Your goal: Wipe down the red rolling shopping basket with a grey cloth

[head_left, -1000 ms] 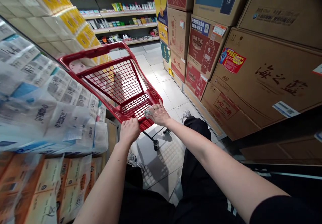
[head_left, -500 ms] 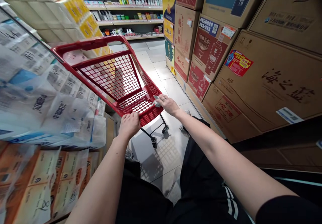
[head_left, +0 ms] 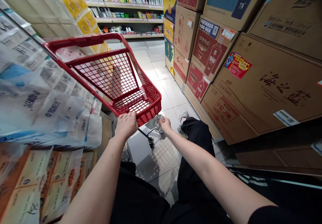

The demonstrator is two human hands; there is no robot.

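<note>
A red shopping cart [head_left: 148,111] with a grid basket stands in the aisle before me, tilted in view. My left hand [head_left: 127,125] is closed over the near rim of the basket. Just right of the basket, my right hand [head_left: 165,125] pinches a crumpled grey-white cloth [head_left: 157,123], possibly a wipe, below the rim's near corner. The right hand is apart from the cart rim. Part of the cart's wheels [head_left: 150,142] shows beneath, and one wheel is partly hidden by the cloth and hand.
Stacked cardboard cartons [head_left: 271,83] line the right side. Wrapped paper packs [head_left: 52,106] and orange-and-cream packs [head_left: 42,180] crowd the left. Shelves of bottles and tubes [head_left: 128,22] stand at the far end. Pale floor tiles [head_left: 166,86] run between, with my shoe [head_left: 183,116] near the right cartons.
My right hand has come off the cart's rim and moved down with the cloth. The left hand keeps its hold on the rim. The cart sits slightly further left in view.
</note>
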